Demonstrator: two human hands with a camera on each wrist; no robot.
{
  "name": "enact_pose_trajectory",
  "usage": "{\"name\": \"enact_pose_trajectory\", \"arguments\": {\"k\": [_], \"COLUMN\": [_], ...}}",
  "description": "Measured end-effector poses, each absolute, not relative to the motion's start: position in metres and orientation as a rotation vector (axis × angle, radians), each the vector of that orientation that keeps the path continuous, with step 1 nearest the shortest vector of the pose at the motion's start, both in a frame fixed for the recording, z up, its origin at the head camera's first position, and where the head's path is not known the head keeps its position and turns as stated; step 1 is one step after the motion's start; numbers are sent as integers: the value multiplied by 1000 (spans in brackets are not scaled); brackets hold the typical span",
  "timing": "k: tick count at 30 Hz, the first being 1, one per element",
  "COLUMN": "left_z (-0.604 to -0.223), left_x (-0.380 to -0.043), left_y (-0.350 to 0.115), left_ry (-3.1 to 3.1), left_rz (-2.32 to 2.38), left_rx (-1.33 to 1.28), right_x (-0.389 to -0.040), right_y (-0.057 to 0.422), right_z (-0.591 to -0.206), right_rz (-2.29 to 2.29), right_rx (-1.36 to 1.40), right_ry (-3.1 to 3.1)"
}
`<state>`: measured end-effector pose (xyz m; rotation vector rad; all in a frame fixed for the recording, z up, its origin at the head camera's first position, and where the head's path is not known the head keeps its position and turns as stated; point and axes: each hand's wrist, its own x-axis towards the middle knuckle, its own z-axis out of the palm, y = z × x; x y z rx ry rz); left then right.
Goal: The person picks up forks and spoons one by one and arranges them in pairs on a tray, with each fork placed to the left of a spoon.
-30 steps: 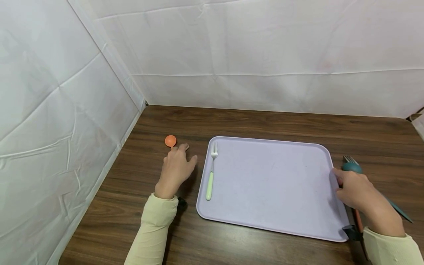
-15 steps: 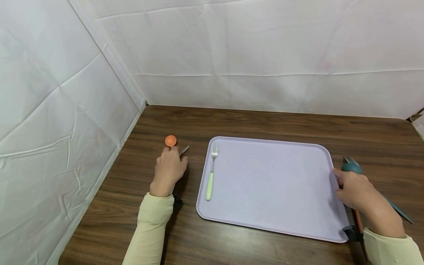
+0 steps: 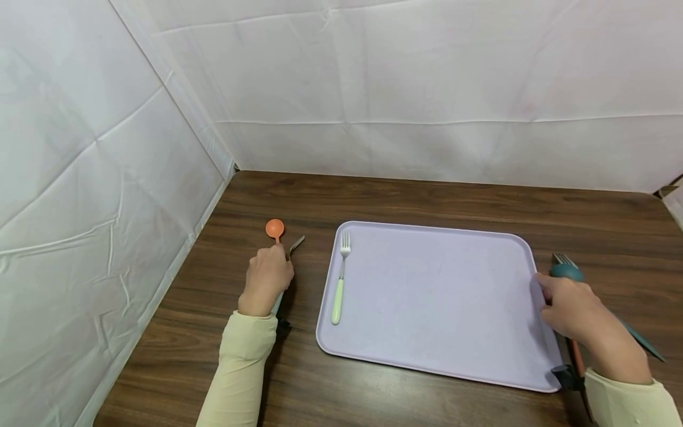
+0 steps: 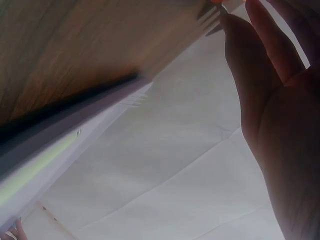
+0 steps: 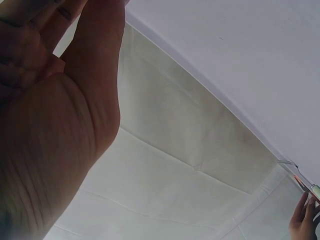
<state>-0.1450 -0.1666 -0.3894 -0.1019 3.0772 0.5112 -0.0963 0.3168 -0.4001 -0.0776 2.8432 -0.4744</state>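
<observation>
My left hand [image 3: 267,279] is curled over the handle of an orange spoon [image 3: 274,228], whose round bowl lies beyond my fingers on the brown table. Just right of it lies a metal-headed fork [image 3: 297,243], partly hidden under the hand; its tines [image 4: 210,20] show beside my thumb in the left wrist view. A lilac tray [image 3: 437,296] lies in the middle, carrying a fork with a pale green handle [image 3: 338,299] along its left side. At the tray's right rim, my right hand [image 3: 578,311] grips the edge with thumb and fingers.
A teal spoon [image 3: 567,272] and another fork [image 3: 562,258] lie right of the tray, partly covered by my right hand. A reddish handle [image 3: 576,356] shows beneath that wrist. White cloth walls [image 3: 427,89] stand behind and left of the table.
My left hand has drawn left and slightly nearer, its spread fingers curling in over the spoon handle, uncovering the fork's head beside it. My right hand and the tray stay put.
</observation>
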Motion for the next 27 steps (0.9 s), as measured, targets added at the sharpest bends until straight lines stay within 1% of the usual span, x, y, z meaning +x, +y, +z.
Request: {"name": "enact_pose_trajectory", "arguments": {"k": [15, 27], "left_z": [-389, -381], "left_x": [-146, -142], "left_y": [-166, -160], "left_ry": [3059, 3140], "left_rz": [554, 597], "left_rx": [-79, 45], "right_x": [-97, -97], "right_y": [316, 317], "right_z": [-398, -400], "right_rz": [-467, -468], "right_rx": [-56, -54], "right_ry": [2826, 2820]}}
